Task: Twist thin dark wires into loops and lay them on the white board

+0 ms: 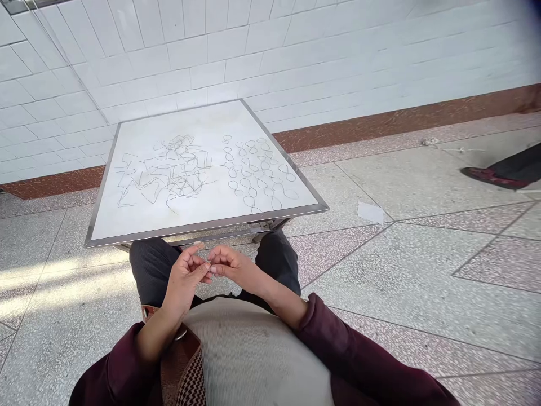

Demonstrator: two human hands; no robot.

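Note:
Over my lap, my left hand (189,272) and my right hand (230,264) meet, thumbs and fingertips pinched together. Between them is a thin wire, mostly hidden by the fingers; its exact shape is too small to tell. Just beyond them stands a white table (169,225) with a metal rim. A tangle of loose bent wires (169,175) lies on its left half. On the right half, several small wire loops (262,181) are spread in rough rows, apart from the tangle.
The table stands close to a white tiled wall (228,45), its near edge above my knees (276,259). A scrap of white paper (371,212) lies on the floor to the right. Farther right, another person's foot (494,177) shows, and a crumpled pale cord (430,141) lies near the wall.

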